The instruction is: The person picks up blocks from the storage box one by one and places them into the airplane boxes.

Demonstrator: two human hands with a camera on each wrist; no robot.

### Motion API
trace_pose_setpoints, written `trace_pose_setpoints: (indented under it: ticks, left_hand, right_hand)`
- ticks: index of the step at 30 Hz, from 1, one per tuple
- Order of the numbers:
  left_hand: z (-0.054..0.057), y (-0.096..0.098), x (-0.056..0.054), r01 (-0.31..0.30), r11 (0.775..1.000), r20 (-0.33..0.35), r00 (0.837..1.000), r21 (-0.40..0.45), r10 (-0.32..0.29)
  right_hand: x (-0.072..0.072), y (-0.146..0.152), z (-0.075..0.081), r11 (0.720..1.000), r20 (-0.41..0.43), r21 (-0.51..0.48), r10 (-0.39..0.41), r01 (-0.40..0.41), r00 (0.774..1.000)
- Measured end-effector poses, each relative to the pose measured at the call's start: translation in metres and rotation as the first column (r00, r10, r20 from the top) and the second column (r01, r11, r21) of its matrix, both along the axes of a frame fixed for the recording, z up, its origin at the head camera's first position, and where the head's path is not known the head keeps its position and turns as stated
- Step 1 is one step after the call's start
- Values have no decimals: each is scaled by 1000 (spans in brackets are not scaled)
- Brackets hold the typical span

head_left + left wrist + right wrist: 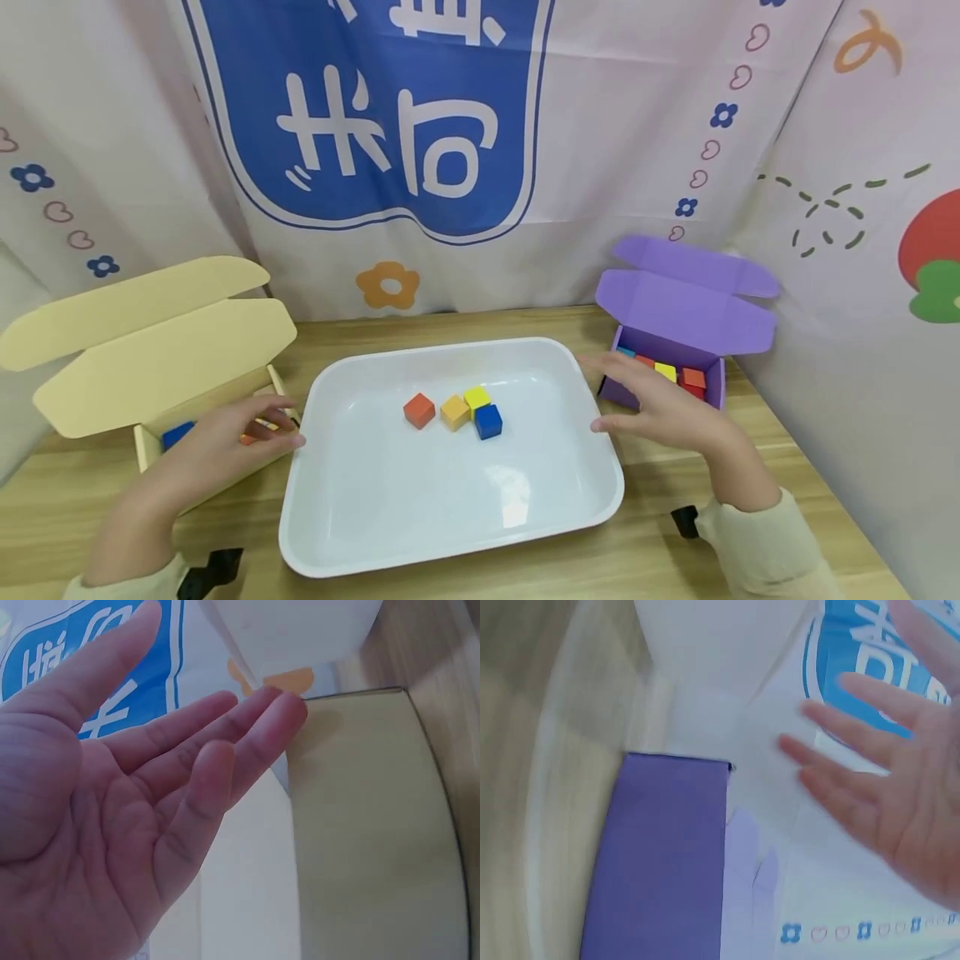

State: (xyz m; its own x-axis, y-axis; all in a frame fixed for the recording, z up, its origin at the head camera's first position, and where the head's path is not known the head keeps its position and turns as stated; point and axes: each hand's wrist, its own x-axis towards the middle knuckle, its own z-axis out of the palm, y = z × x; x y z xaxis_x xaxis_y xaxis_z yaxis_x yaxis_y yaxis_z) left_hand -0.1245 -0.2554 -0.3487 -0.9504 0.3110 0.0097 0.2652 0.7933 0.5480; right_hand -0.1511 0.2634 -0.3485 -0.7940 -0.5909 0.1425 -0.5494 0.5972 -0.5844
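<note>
A white tray (390, 500) stands between the two hands. Inside it, toward the back, lie a red cube (419, 411), an orange cube (454, 412), a yellow cube (477, 398) and a blue cube (488, 422); the red one sits a little apart on the left. My left hand (225, 437), fingers loosely bent and holding nothing, overlaps the yellow box (142, 450), its thumb tip near the tray's left rim. On the other side my right hand (667, 408) is spread and holds nothing, between the tray's right rim and the purple box (716, 383).
Both boxes have raised lids and contain coloured cubes, partly hidden by the hands. The yellow lid (165, 358) leans left, the purple lid (690, 308) stands at back right. A printed curtain (570, 167) hangs behind the wooden table (525, 567); a wall (862, 375) borders the right.
</note>
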Motion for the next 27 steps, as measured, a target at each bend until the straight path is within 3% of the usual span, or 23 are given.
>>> trace_pose_setpoints:
  ticks: [3,5,12,15,20,27]
  left_hand:
    - [-3,2,-4,36,999,44,998,27,-37]
    - [-5,1,-5,63,997,77,995,53,-67]
    - [-11,-1,-7,84,984,193,975,154,-114]
    - [-13,-6,-3,99,971,231,961,220,-150]
    - [-11,-11,0,122,954,275,941,273,-199]
    - [-8,-10,-4,114,954,295,935,278,-197]
  right_hand:
    - [2,-15,1,1000,-95,-21,-4,2,995]
    - [2,-28,0,1000,-110,-5,5,-6,994]
    - [-5,-68,-6,983,35,170,57,-62,998]
    - [-10,-82,-8,970,77,219,90,-105,993]
    - [-18,-99,-14,952,71,259,148,-162,986]
    - [-26,-114,-25,947,42,287,139,-146,989]
